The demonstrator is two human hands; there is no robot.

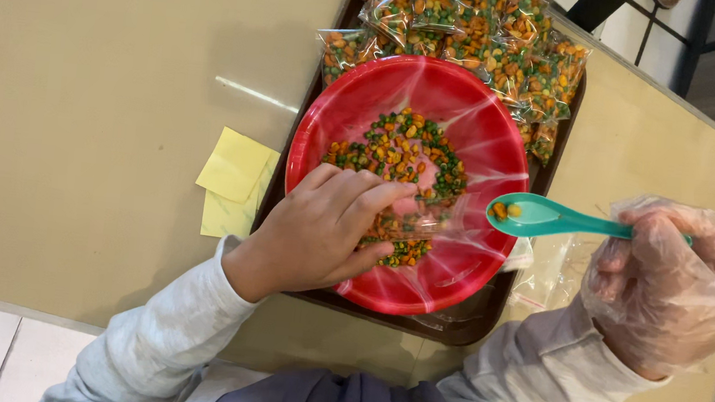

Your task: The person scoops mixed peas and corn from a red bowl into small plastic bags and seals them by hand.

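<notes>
Filling a small clear bag with mixed snack from a red bowl.

The left hand (pixel 320 228), bare, is pinching a small clear bag (pixel 412 225) between thumb and fingers, closed on its mouth, over the red bowl (pixel 477 143); the right hand (pixel 673 284), in a loose plastic glove, is closing around the handle of a teal spoon (pixel 539 216), whose scoop is carrying a few orange pieces just beside the bag's opening; the step in hand appears to be spooning mix into the bag; the next move is likely calling for tipping the scoop squarely over the held mouth; beyond the bowl, filled bags (pixel 470 28) are lying on the dark tray (pixel 468 321); the bag's opening is hard to make out against the bowl, and the far bags are cut off at the edge.
</notes>
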